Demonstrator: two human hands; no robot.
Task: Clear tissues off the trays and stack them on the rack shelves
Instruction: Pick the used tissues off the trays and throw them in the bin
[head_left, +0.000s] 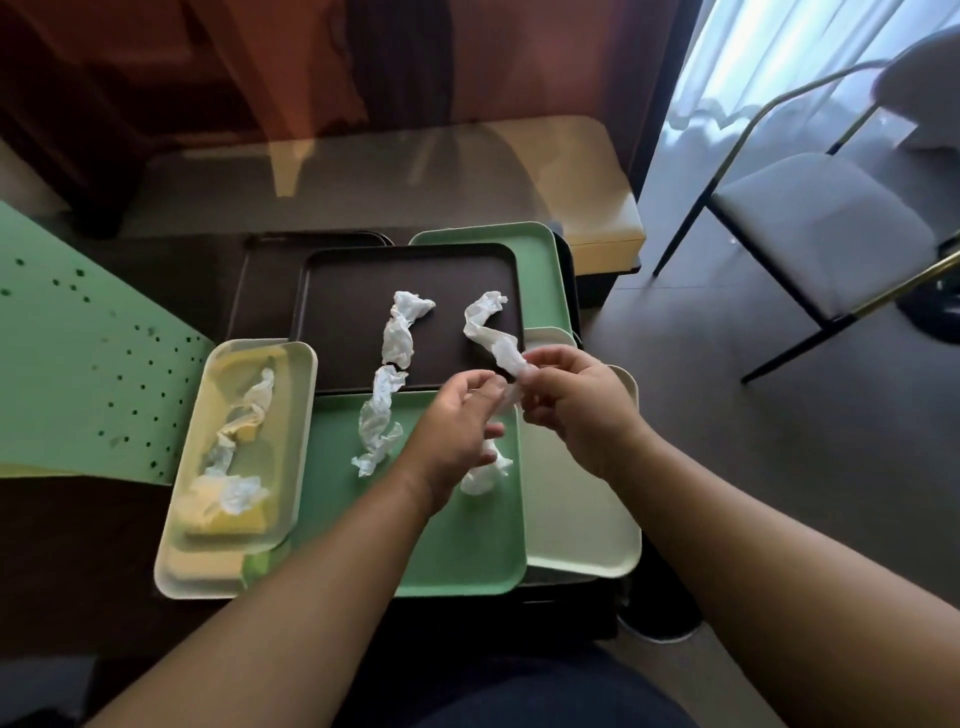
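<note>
Hands, left (460, 415) and right (569, 400), pinch the twisted tissue (491, 332), long axis running far-left over the dark tray (337, 312).

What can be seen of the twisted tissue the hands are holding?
The twisted tissue is white, thin and crumpled, rolled into a loose rope. Its far end lies on the dark brown tray; its near end is lifted and pinched by the right hand, with the left hand pinching it just below. More white tissue shows under the left hand on the green tray; whether it is the same piece is unclear.
</note>
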